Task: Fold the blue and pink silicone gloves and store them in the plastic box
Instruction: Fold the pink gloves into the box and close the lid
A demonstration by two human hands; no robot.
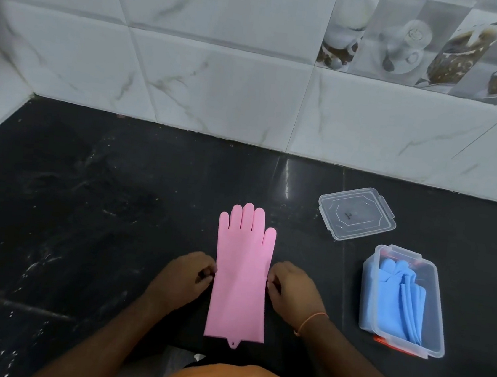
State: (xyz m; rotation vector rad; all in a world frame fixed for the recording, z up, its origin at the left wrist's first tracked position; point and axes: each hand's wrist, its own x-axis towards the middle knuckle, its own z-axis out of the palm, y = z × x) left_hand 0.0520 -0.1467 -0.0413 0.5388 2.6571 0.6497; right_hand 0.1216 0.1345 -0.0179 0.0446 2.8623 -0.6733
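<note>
Only the head view here, so everything comes from that one.

The pink silicone glove (242,276) lies flat and straight on the black surface (83,216), fingers pointing to 12 o'clock, cuff with its little hang tab down at 6 o'clock near the surface's front edge. My guess on handling: silicone like this is light, floppy and a bit grippy, so it should bend over easily but may spring back open if you don't press the crease. It won't break or tear from a fold. Best place to take it is probably right where the hands already are, at the two long edges around mid-length, or up at the fingertips to bring them down over the cuff.

Grip-wise: the left hand (189,274) sits at 9 o'clock of the glove, fingers curled with the tips at the glove's left edge. The right hand (290,286) mirrors it at 3 o'clock, on the right edge. Both look like light pinches on the edges, not full fists, though the fingertips are small enough that I can't swear how much material they've got.

The blue silicone gloves (395,301) are already folded inside the clear plastic box (438,334) at 3 o'clock, well apart from the pink one. Its lid (357,213) lies off, just beyond the box at roughly 1 o'clock.
</note>
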